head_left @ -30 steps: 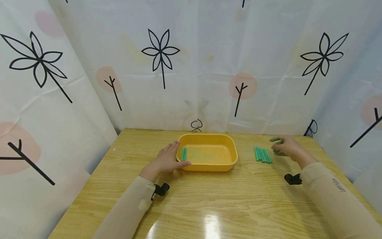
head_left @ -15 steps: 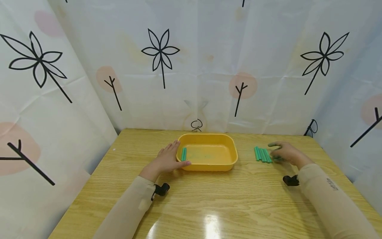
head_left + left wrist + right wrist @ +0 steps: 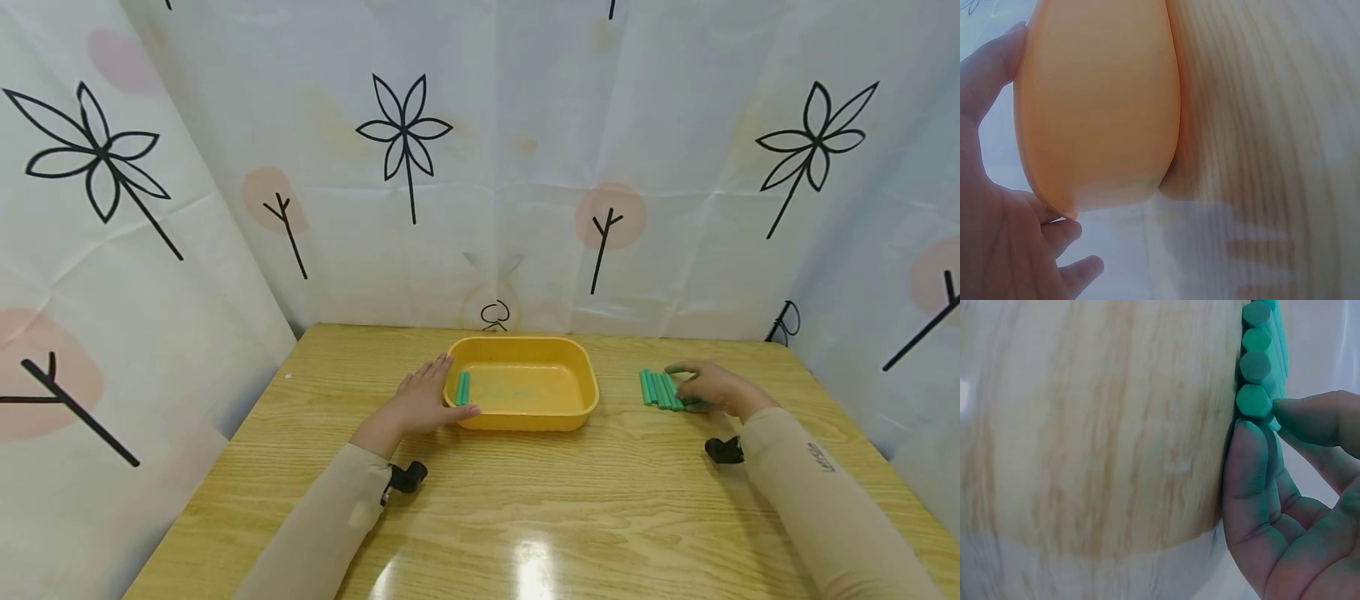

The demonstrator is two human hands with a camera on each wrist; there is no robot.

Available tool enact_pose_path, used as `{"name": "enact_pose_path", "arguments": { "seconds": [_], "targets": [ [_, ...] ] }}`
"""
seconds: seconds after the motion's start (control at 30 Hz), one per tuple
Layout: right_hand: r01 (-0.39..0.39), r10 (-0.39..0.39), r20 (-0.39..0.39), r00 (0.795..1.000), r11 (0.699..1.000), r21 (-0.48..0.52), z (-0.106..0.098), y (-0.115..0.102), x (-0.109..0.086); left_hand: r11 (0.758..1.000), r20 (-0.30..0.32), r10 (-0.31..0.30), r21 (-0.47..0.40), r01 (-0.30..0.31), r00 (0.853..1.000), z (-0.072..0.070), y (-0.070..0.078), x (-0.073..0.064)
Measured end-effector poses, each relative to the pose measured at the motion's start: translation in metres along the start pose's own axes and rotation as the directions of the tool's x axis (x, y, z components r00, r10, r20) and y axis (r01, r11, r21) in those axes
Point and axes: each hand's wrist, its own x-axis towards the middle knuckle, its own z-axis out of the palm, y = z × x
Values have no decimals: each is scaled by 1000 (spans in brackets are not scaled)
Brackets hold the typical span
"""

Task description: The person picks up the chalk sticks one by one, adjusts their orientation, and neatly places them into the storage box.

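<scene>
A yellow plastic tray stands on the table with 2 green chalk sticks lying at its left end. My left hand rests on that end, fingers laid along the left rim and thumb on the front rim; the left wrist view shows the tray's outer wall beside it. Right of the tray several more green chalk sticks lie side by side. My right hand, its fingers stained green, is at the right end of this row. Thumb and fingertips pinch the outermost chalk stick, which still lies against its neighbour.
The wooden table extends in front of the tray and around both arms. White patterned cloth hangs close behind the table and along both sides. A black wrist camera sits low beside the right sleeve.
My right hand has moved left and down from beside the chalk row, bringing its fingertips to the outermost stick. The left hand and the tray have stayed in place.
</scene>
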Motion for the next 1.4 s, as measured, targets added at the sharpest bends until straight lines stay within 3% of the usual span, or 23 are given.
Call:
{"name": "enact_pose_path", "arguments": {
  "seconds": [0.43, 0.73, 1.03, 1.4],
  "targets": [
    [-44, 46, 25, 999, 997, -61, 0, -5, -2, 1000, -2, 2, -17, -2, 1000, 0, -2, 1],
    [-59, 58, -16, 998, 992, -107, 3, -7, -12, 1000, 13, 6, -13, -6, 1000, 2, -3, 3],
    [-81, 82, -42, 996, 996, 25, 2, -5, -15, 1000, 1, 4, -7, -4, 1000, 4, -5, 3],
    [-14, 16, -21, 1000, 996, 88, -8, -21, -27, 1000, -5, 10, -12, -10, 1000, 2, -5, 2]
  ]
}}
